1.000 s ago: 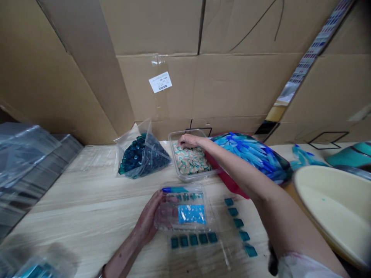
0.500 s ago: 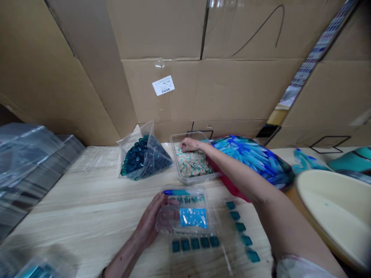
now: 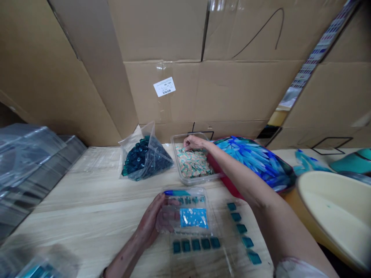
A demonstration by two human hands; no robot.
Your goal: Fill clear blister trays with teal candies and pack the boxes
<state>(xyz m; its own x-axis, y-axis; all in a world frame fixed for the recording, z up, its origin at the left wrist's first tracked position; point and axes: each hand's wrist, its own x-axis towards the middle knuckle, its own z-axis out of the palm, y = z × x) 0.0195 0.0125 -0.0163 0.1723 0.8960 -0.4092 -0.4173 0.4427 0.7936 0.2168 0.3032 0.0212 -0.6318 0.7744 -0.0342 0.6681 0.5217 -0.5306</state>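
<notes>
My left hand (image 3: 153, 220) grips the left side of a clear plastic box (image 3: 188, 227), its fingers showing through the plastic. Inside that box lie a blue patterned packet (image 3: 193, 218), a row of small teal pieces and a long blue piece at the far edge. My right hand (image 3: 192, 143) reaches into a clear tub (image 3: 199, 179) of small pink-and-green pieces (image 3: 194, 164). Its fingers are bent together at the heap; whatever they pinch is too small to make out. Teal square tiles (image 3: 196, 244) form a row just below the box, with a second line of tiles (image 3: 241, 229) to its right.
A clear bag (image 3: 145, 158) of dark teal pieces stands left of the tub. A red container (image 3: 232, 186) heaped with blue pieces (image 3: 246, 158) sits to the right, beside a large cream basin (image 3: 333, 208). Stacked clear boxes (image 3: 31, 162) occupy the left. Cardboard (image 3: 162, 34) walls the back.
My right hand has shifted slightly right within the tub, fingers still bent at the pieces. My left hand and the box stay nearly the same.
</notes>
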